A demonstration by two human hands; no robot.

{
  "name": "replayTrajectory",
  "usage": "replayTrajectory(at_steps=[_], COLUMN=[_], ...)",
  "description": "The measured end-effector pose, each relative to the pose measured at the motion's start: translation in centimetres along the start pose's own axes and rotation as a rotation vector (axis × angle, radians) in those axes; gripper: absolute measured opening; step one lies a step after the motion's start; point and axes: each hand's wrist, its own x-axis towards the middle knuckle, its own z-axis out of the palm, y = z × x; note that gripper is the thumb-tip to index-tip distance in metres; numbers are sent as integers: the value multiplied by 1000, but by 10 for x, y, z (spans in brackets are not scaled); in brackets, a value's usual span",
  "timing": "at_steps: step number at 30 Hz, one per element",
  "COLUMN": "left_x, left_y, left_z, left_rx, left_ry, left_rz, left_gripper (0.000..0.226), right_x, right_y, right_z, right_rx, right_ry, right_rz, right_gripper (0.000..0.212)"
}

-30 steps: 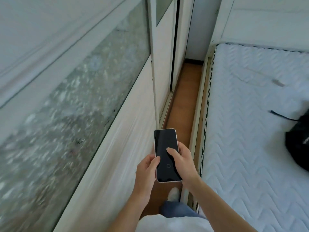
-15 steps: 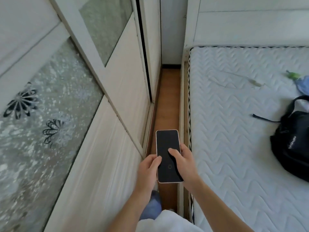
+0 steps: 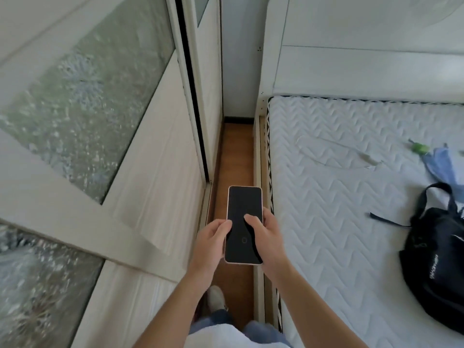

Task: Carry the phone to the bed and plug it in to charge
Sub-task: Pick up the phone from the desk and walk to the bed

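Observation:
A phone (image 3: 243, 209) with a dark screen and a pale case is held upright in front of me, over the narrow strip of floor. My left hand (image 3: 209, 243) grips its left edge, thumb on the screen. My right hand (image 3: 267, 238) grips its right edge, thumb resting across the glass. The bed (image 3: 339, 197) with a white quilted mattress lies directly to the right. A white charging cable (image 3: 336, 153) lies curled on the mattress near the headboard, with a plug end (image 3: 370, 159).
A wardrobe with frosted sliding doors (image 3: 100, 136) fills the left. A narrow wooden floor strip (image 3: 236, 151) runs between wardrobe and bed. A black backpack (image 3: 437, 262), a blue cloth (image 3: 439, 164) and a small green object (image 3: 419, 147) lie on the mattress. White headboard (image 3: 364, 66) behind.
I have walked forward along the gap. The headboard and the cable on the mattress are closer and more of the bed shows. Both hands keep the same hold on the phone.

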Motion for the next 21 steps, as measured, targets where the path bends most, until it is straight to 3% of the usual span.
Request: replayTrajectory(at_steps=[3, 6, 11, 21], left_x=[35, 65, 121, 278], left_y=[26, 42, 63, 140], left_z=[-5, -6, 5, 65], left_rx=[-24, -48, -65, -53], left_ry=[-9, 7, 30, 76], left_rz=[11, 15, -15, -36], left_gripper=[27, 26, 25, 24], right_x=[40, 74, 135, 313], right_y=[-18, -31, -48, -104], right_z=[11, 20, 20, -6], right_rx=[-3, -17, -7, 32], right_ry=[-18, -28, -40, -51], right_rz=[6, -10, 20, 54], right_gripper=[18, 9, 13, 24])
